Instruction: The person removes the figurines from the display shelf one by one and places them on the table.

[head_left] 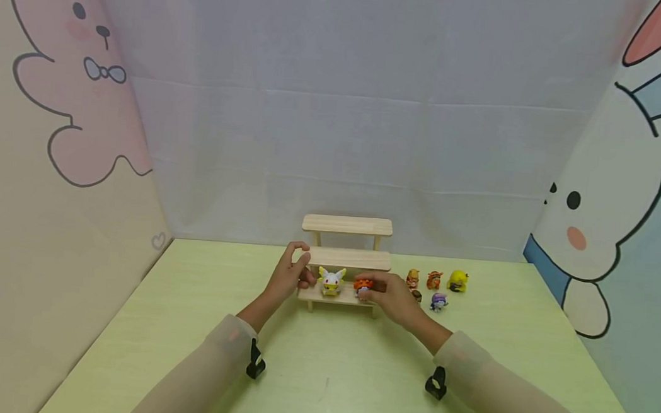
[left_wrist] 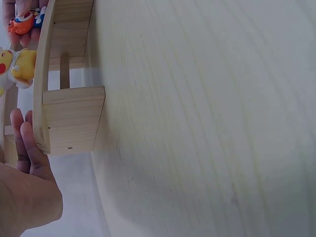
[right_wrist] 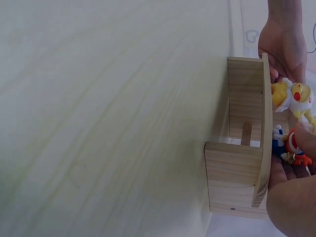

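Observation:
A small wooden tiered shelf [head_left: 345, 258] stands at the back of the table. On its lowest tier sits a yellow figurine with a white eared hood [head_left: 331, 282]. My right hand [head_left: 395, 297] pinches a figurine with an orange-red top and blue body [head_left: 362, 287] between thumb and fingers, right at the same tier, beside the hooded one. My left hand [head_left: 288, 276] is at the shelf's left end; the left wrist view shows its extended fingers [left_wrist: 33, 145] against the end of the lowest tier, holding nothing.
To the right of the shelf stand several more figurines: a yellow one [head_left: 458, 280], an orange striped one [head_left: 434, 280], a purple-capped one [head_left: 438, 301] and others partly behind my right hand. A white cloth backdrop [head_left: 335, 137] rises behind the table [head_left: 320, 370], with printed side panels.

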Demonstrator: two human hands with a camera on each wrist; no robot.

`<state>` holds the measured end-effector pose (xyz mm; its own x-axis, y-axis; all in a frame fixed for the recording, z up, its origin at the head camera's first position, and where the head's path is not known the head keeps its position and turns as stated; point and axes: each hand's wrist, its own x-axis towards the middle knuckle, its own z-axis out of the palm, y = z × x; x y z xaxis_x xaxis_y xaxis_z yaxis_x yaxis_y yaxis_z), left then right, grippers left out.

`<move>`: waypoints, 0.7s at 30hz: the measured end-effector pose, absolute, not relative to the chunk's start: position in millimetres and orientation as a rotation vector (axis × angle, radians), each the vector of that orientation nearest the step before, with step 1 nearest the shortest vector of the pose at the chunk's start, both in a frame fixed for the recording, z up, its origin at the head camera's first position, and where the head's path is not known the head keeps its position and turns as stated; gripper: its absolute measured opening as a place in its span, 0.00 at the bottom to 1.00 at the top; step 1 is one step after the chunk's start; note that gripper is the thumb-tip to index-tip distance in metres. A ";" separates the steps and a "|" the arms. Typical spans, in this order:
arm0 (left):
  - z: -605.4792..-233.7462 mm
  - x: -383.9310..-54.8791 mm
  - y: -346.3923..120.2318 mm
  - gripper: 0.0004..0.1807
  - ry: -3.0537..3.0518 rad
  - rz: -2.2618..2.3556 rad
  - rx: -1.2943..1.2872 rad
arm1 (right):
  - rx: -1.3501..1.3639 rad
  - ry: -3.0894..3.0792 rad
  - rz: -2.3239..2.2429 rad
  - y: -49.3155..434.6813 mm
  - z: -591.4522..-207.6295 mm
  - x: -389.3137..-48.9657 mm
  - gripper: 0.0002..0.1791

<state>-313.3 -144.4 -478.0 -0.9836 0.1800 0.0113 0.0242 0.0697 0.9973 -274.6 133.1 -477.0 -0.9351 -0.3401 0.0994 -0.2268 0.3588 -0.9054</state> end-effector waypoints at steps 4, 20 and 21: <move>-465.1 -304.4 -143.0 0.15 2.206 2.063 0.235 | -0.551 2.491 -1.642 136.6 -475.1 -273.7 0.19; -479.4 -314.5 -144.9 0.17 2.214 2.057 0.225 | -0.596 2.465 -1.689 157.5 -475.9 -271.3 0.19; -481.7 -315.8 -144.7 0.17 2.210 2.064 0.221 | -0.582 2.465 -1.695 159.0 -475.4 -270.5 0.19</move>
